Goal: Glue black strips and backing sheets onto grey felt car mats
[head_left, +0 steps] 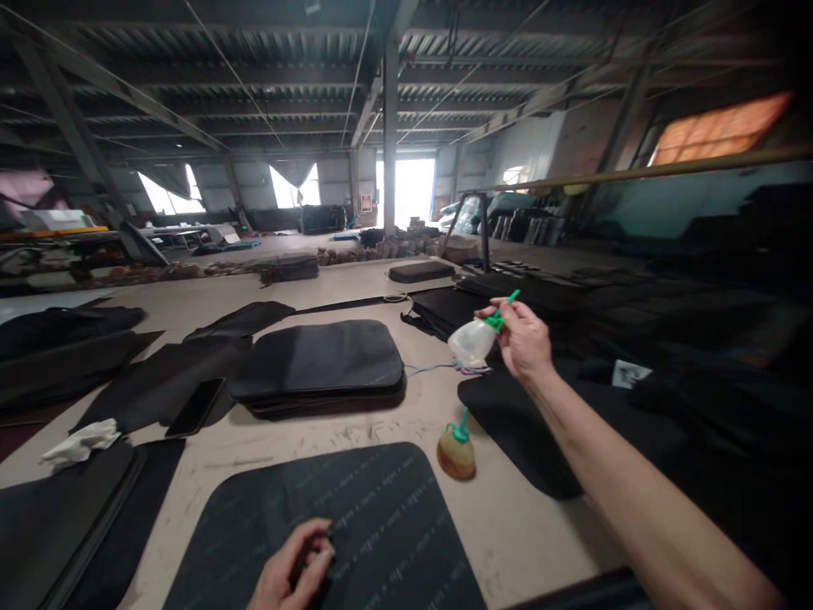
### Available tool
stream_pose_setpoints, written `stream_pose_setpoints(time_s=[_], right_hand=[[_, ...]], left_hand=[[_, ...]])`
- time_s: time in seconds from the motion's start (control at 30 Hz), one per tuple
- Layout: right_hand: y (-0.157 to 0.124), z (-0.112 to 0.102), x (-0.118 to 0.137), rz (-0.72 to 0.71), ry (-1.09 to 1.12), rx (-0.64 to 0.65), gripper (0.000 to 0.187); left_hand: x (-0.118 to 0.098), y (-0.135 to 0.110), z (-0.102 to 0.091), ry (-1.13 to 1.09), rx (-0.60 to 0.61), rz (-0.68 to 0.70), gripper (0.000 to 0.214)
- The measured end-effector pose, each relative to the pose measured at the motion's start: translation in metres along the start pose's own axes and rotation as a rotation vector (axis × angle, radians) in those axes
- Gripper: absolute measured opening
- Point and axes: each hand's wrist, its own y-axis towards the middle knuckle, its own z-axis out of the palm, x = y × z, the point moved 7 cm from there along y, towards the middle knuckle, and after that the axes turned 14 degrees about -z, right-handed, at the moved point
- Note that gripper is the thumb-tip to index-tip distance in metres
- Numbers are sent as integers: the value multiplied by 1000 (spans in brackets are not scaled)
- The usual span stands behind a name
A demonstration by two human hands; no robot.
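Observation:
My right hand (526, 343) grips a translucent squeeze bottle (471, 341) by its green cap and nozzle. The bottle is tilted, its body to the left, above the table. My left hand (297, 566) hovers over or rests on a dark rounded panel (356, 500) with rows of pale print. Its fingers are loosely curled, the thumb apart, and nothing shows between them. Right of that panel stands a second squeeze bottle (456, 453), with a green nozzle and brown liquid inside.
Behind the printed panel lies a stack of black rounded panels (323, 360). A phone (196, 407) and a crumpled white cloth (81, 442) are at the left. More dark pieces (521, 424) lie on the right of the beige table (273, 442). A post (389, 135) rises beyond.

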Motion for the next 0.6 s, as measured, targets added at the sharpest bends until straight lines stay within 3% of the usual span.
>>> stream_pose_setpoints(time_s=[0.17,0.3,0.37,0.47,0.6], right_hand=[[-62,-27,90,214,157,76,29],[-148,-25,121,523,219,276,27],[-198,-17,128,668,253,409,30],[-267,0,138,832,306,573,35],[-334,13,144,1058,419,638,39]], left_hand=[[-6,1,-16,-302,46,-64,52],[-21,1,-33,-473,20,-92,48],[-38,-10,-30,-433,44,-91,46],[-67,-41,5,-297,224,-119,40],[-91,-84,75,-337,481,-206,42]])
